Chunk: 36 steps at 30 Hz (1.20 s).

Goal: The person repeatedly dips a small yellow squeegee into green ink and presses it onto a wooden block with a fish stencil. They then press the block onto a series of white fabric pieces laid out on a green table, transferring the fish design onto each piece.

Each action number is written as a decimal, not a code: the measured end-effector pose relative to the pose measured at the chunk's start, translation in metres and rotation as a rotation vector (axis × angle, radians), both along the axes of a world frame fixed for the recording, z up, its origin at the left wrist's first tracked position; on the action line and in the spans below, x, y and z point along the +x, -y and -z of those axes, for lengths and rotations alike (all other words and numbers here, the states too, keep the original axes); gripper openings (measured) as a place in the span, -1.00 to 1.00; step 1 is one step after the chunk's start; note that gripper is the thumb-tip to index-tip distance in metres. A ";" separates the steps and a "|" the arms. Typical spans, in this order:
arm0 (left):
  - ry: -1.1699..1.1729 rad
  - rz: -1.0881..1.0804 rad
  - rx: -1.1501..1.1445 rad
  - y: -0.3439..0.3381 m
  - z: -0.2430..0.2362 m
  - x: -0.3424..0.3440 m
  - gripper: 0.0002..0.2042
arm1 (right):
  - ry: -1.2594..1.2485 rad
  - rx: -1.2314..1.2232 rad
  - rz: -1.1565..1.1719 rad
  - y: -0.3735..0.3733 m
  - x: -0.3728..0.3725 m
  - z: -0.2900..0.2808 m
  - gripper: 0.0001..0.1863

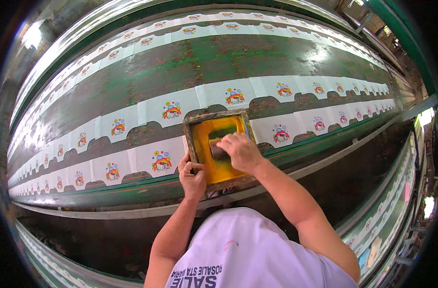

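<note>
A wooden-edged printing screen (pixel 214 115) lies over the near row of white cut pieces, its inside smeared with yellow ink. My left hand (pixel 192 176) grips the screen's left side near its lower corner, fingers curled round the edge. Inside the screen, my right hand (pixel 239 151) is closed on a dark squeegee (pixel 217 150), which rests on the yellow area next to a greenish patch. The squeegee's upper part is covered by my fingers. Left of the screen lies a white piece (pixel 144 152) printed with a small colourful rainbow picture; another printed piece (pixel 288 126) lies to its right.
A long green table (pixel 180 60), stained with ink, runs across in front of me. More rows of printed white pieces (pixel 189 32) lie along its far side. A pale rail (pixel 118 210) follows the near edge. Another table with printed pieces (pixel 389 211) stands at the lower right.
</note>
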State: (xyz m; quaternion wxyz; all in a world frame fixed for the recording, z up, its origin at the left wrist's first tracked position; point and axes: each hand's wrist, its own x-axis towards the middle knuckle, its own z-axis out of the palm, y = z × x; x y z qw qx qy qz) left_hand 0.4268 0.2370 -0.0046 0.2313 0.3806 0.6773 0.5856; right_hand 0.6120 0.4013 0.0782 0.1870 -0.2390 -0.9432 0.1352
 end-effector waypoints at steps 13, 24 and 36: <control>-0.079 -0.053 -0.068 -0.003 -0.009 0.004 -0.67 | 0.050 -0.180 -0.062 0.083 0.048 -0.017 -0.60; -0.114 -0.030 -0.026 -0.011 -0.021 0.009 -0.73 | -0.403 -0.282 0.485 0.079 0.108 0.010 -0.57; -0.236 0.009 0.044 -0.091 -0.016 0.151 -0.70 | -0.478 -0.388 0.474 0.013 0.259 0.023 -0.58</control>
